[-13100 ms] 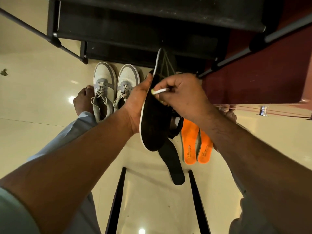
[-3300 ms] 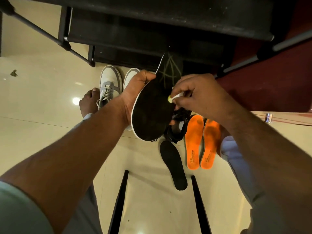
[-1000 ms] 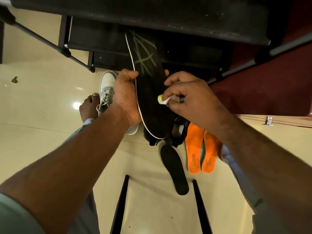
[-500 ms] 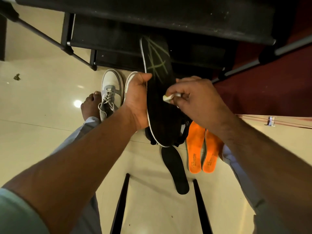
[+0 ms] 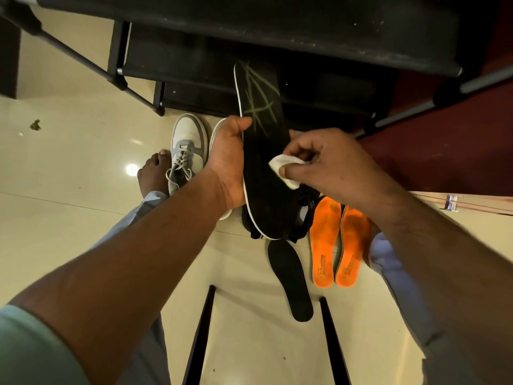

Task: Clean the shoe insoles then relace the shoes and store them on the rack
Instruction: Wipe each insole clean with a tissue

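From the head camera I see my left hand (image 5: pixel 229 159) clamped along the long edge of the black insole (image 5: pixel 265 173), fingers behind and thumb over the front, holding it up before the rack (image 5: pixel 249 26). My right hand (image 5: pixel 324 159) pinches a small white wipe (image 5: pixel 284 169) against the insole's face. I judge the insole light and bendy — best held mid-length at the rim so it won't flop. Below my right hand lie two orange insoles (image 5: pixel 336 243) and another black insole (image 5: pixel 290 279); grey sneakers (image 5: pixel 187 151) sit beyond my left.

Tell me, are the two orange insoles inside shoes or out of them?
Out. Both orange insoles lie bare and flat, side by side on the floor, with no shoe around them.
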`<move>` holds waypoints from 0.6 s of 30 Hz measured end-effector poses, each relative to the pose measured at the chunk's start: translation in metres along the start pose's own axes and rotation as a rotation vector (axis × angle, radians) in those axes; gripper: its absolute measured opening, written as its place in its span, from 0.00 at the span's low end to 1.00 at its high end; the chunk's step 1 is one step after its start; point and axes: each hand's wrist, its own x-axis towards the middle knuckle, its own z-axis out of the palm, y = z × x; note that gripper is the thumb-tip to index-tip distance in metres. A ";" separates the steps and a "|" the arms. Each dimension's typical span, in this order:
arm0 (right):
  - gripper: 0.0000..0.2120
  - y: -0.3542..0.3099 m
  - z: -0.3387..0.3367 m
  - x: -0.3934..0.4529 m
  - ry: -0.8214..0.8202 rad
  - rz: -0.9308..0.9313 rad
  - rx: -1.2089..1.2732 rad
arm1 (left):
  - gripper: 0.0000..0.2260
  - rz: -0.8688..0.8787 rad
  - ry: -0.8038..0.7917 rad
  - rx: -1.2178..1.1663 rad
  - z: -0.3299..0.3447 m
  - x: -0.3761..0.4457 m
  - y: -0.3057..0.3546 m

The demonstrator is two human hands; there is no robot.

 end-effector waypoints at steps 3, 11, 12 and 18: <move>0.08 -0.007 0.000 -0.004 -0.055 -0.024 -0.062 | 0.27 0.000 0.008 -0.017 -0.002 0.001 -0.001; 0.08 0.001 0.001 -0.002 0.176 -0.130 -0.271 | 0.21 -0.032 0.032 0.028 0.002 -0.001 -0.005; 0.09 0.003 0.003 -0.001 0.205 -0.164 -0.232 | 0.21 -0.036 0.032 0.033 0.003 -0.002 -0.004; 0.09 -0.004 0.006 -0.002 -0.040 -0.205 -0.085 | 0.23 -0.047 0.032 0.030 0.002 -0.002 0.001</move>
